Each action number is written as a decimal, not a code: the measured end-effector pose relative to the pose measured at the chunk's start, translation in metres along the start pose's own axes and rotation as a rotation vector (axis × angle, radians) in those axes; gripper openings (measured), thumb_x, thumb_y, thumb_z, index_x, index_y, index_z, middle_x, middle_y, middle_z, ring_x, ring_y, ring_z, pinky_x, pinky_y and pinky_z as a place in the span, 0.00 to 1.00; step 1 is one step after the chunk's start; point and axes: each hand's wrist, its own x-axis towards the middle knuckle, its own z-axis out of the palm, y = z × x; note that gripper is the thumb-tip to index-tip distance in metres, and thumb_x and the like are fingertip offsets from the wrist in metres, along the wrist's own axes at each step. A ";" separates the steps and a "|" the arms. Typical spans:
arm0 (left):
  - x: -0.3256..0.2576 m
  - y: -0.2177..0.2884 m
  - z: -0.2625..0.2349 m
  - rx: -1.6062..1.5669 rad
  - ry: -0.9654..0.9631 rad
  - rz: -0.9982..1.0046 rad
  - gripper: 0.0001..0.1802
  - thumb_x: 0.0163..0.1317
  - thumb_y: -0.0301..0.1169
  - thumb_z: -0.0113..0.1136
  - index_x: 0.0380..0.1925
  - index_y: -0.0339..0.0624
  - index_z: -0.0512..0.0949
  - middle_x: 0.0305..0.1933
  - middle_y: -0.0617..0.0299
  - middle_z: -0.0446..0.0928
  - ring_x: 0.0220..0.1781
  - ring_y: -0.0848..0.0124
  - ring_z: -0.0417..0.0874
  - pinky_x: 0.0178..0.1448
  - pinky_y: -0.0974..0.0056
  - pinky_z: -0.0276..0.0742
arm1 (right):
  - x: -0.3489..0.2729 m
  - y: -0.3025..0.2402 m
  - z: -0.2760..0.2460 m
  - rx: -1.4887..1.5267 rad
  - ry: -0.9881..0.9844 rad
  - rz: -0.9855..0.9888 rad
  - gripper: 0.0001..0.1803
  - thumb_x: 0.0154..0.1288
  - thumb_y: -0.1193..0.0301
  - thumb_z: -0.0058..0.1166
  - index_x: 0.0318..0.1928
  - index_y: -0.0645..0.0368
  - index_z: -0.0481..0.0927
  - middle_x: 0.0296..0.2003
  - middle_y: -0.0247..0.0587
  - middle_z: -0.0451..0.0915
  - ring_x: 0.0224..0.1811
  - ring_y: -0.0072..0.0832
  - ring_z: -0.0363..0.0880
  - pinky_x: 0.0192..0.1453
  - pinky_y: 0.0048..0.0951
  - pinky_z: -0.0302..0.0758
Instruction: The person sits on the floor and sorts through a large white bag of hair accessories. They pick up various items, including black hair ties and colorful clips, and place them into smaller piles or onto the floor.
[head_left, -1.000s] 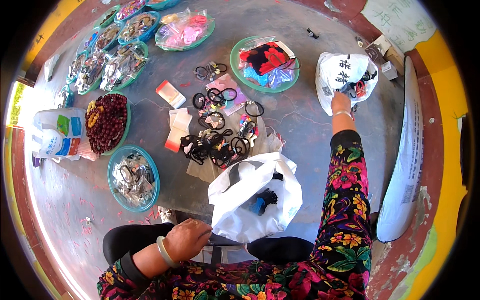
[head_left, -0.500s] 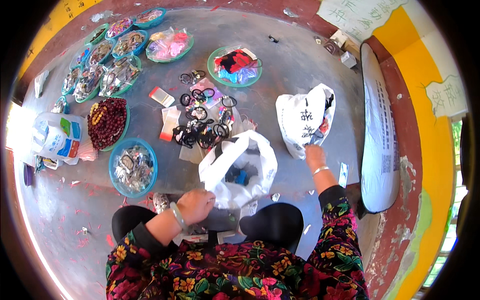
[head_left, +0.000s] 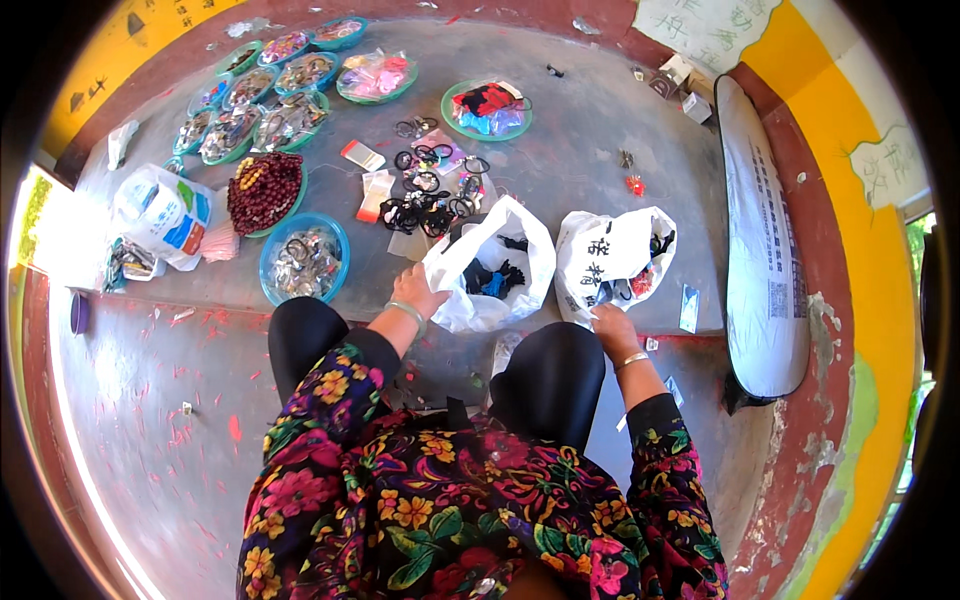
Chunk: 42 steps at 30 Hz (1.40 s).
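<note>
My left hand point(head_left: 420, 292) is closed at the left side of a white plastic bag point(head_left: 473, 318), its fingers pinching the plastic. The bag gapes upward, showing black and blue hair ties point(head_left: 492, 278) inside. Just to its right stands a second white bag point(head_left: 590, 250) with dark print. My right hand point(head_left: 612, 328) grips this one by its near rim; the fingertips are partly hidden. Red and dark small items point(head_left: 643, 280) show in its mouth. Beyond the left bag lies a loose heap of black hair ties point(head_left: 425, 212), some with ornaments, among clear wrappers.
A blue basket point(head_left: 347, 262) of small packets stands left of my left hand, near dark red beads point(head_left: 262, 195). More filled baskets point(head_left: 325, 110) crowd the far left. A green basket point(head_left: 448, 125) sits farther back. A red trinket point(head_left: 636, 185) lies beyond the right bag; a long silvery board point(head_left: 755, 240) lines the right.
The right bag has come nearer, up beside the left bag, with my right hand on its rim. A red trinket now shows on the surface behind it. The whole view has shifted.
</note>
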 end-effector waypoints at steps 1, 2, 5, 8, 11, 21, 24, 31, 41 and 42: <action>0.004 0.002 0.019 0.000 -0.074 -0.077 0.33 0.49 0.44 0.61 0.50 0.36 0.63 0.40 0.45 0.76 0.43 0.47 0.77 0.51 0.55 0.72 | -0.011 0.008 -0.004 -0.007 -0.067 0.058 0.08 0.54 0.71 0.47 0.31 0.59 0.78 0.30 0.49 0.76 0.36 0.45 0.75 0.42 0.40 0.72; 0.002 0.000 0.023 -0.094 -0.111 -0.146 0.33 0.49 0.44 0.61 0.50 0.37 0.62 0.40 0.44 0.76 0.43 0.47 0.77 0.51 0.54 0.72 | -0.010 0.000 -0.014 0.030 -0.068 0.106 0.08 0.55 0.70 0.47 0.31 0.59 0.78 0.31 0.49 0.77 0.36 0.44 0.75 0.42 0.39 0.73; -0.003 -0.002 0.037 -0.290 -0.164 -0.258 0.26 0.52 0.42 0.57 0.46 0.36 0.67 0.42 0.42 0.76 0.42 0.47 0.78 0.49 0.52 0.72 | -0.015 -0.022 -0.045 0.210 -0.035 0.288 0.09 0.58 0.66 0.48 0.32 0.54 0.80 0.33 0.45 0.78 0.38 0.41 0.77 0.41 0.37 0.72; 0.005 -0.001 0.051 -0.286 -0.124 -0.229 0.17 0.56 0.37 0.51 0.41 0.36 0.72 0.40 0.41 0.76 0.44 0.47 0.77 0.50 0.53 0.72 | -0.017 -0.051 -0.081 0.436 0.068 0.393 0.08 0.57 0.67 0.52 0.34 0.54 0.81 0.33 0.44 0.79 0.37 0.40 0.78 0.40 0.33 0.73; 0.014 -0.024 0.058 -0.106 0.046 -0.153 0.16 0.58 0.37 0.46 0.35 0.37 0.76 0.39 0.42 0.77 0.42 0.49 0.78 0.47 0.52 0.73 | -0.004 -0.094 -0.090 0.464 0.191 0.126 0.07 0.57 0.69 0.53 0.34 0.58 0.80 0.30 0.45 0.79 0.34 0.41 0.78 0.38 0.32 0.73; 0.022 0.037 -0.031 0.393 -0.123 0.222 0.18 0.60 0.32 0.40 0.36 0.38 0.80 0.38 0.48 0.79 0.42 0.54 0.80 0.46 0.55 0.76 | -0.016 -0.133 -0.117 0.365 0.056 -0.079 0.10 0.55 0.69 0.50 0.35 0.62 0.79 0.33 0.47 0.78 0.39 0.41 0.76 0.43 0.33 0.71; 0.014 0.032 -0.042 0.477 -0.167 0.349 0.17 0.59 0.31 0.41 0.37 0.39 0.80 0.41 0.50 0.79 0.44 0.57 0.80 0.48 0.57 0.75 | -0.002 -0.146 -0.107 0.181 -0.108 -0.095 0.16 0.51 0.67 0.52 0.42 0.60 0.77 0.38 0.49 0.77 0.44 0.42 0.74 0.47 0.35 0.70; -0.007 0.005 -0.062 0.466 -0.226 0.578 0.16 0.60 0.35 0.47 0.33 0.30 0.75 0.40 0.41 0.77 0.39 0.59 0.82 0.40 0.58 0.78 | 0.051 -0.180 -0.017 0.011 -0.579 -0.069 0.30 0.40 0.67 0.64 0.49 0.58 0.73 0.49 0.52 0.73 0.54 0.44 0.70 0.57 0.35 0.67; 0.003 -0.026 -0.075 -0.538 -0.298 -0.273 0.19 0.66 0.34 0.39 0.41 0.29 0.75 0.33 0.53 0.80 0.28 0.64 0.84 0.34 0.64 0.80 | 0.077 -0.162 0.031 0.162 -0.183 0.164 0.10 0.54 0.71 0.46 0.38 0.57 0.74 0.39 0.55 0.76 0.46 0.49 0.73 0.51 0.41 0.70; -0.002 -0.017 -0.077 -0.630 -0.253 -0.326 0.19 0.65 0.34 0.40 0.40 0.28 0.74 0.32 0.52 0.80 0.28 0.64 0.84 0.32 0.64 0.80 | 0.081 -0.155 0.019 0.175 -0.128 0.180 0.08 0.55 0.72 0.46 0.36 0.57 0.73 0.38 0.56 0.76 0.46 0.49 0.73 0.50 0.41 0.70</action>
